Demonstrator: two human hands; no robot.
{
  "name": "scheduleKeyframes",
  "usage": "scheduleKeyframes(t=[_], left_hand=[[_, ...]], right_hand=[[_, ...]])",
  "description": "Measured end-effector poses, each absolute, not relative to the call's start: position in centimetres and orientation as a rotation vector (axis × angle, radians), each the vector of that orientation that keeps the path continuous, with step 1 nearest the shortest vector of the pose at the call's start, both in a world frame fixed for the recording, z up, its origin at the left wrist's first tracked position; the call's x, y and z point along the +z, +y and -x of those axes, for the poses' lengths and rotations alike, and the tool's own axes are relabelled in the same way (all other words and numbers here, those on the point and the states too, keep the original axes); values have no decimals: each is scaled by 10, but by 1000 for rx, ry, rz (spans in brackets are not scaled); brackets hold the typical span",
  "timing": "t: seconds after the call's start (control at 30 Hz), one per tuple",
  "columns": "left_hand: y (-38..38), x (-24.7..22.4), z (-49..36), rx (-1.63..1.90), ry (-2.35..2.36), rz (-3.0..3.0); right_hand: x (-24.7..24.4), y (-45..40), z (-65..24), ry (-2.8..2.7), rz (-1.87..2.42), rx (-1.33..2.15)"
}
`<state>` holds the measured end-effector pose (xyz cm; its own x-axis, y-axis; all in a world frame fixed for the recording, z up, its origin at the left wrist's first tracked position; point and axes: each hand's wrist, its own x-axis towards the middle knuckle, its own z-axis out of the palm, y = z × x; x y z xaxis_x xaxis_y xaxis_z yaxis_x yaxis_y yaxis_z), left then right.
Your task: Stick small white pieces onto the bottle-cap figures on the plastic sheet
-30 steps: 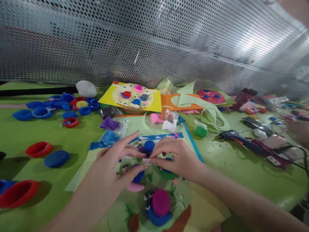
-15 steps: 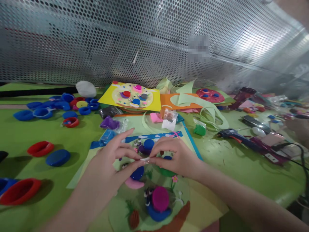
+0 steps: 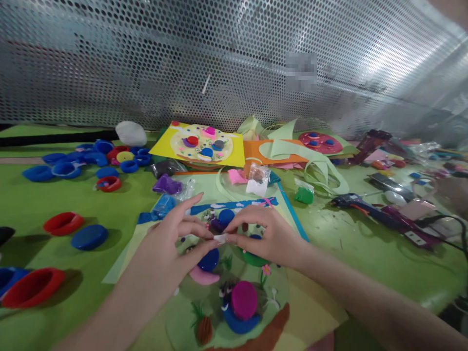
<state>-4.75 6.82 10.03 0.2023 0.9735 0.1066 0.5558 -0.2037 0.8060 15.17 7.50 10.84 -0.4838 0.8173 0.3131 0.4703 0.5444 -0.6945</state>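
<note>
A small piece of white modelling clay is pinched between both hands. My left hand grips its left end with thumb and forefinger, the little finger side lifted. On its other end, the thumb and forefinger of my right hand are closed. Beneath the hands lies a craft picture on pale green paper. It carries clay snails with bottle-cap shells: a magenta cap on a blue body, a blue cap on a pink body, and others partly covered by my fingers. A pink clay flower stands at the right.
Loose red bottle caps and blue caps lie at left. A finished picture on yellow card is behind, near the perforated metal panel. Bagged white clay and green clay sit beyond my hands. A glue gun rests at right.
The hands stay almost in place, still pinching the white clay, which shows a little more between the fingertips. The whole view has shifted very slightly.
</note>
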Motion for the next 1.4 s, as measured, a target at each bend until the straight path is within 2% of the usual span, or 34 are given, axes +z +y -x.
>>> scheduleKeyframes(t=[0.7, 0.87, 1.1, 1.4], left_hand=[[66, 102, 50, 786, 1586, -2027], [63, 101, 49, 828, 1520, -2102], [52, 110, 43, 625, 1322, -2397], [52, 110, 46, 586, 1268, -2447]], right_hand=[[97, 80, -155, -2091, 1262, 546], [96, 81, -155, -2085, 1343, 567], [96, 81, -154, -2066, 1391, 555], [97, 80, -151, -2009, 1466, 576]])
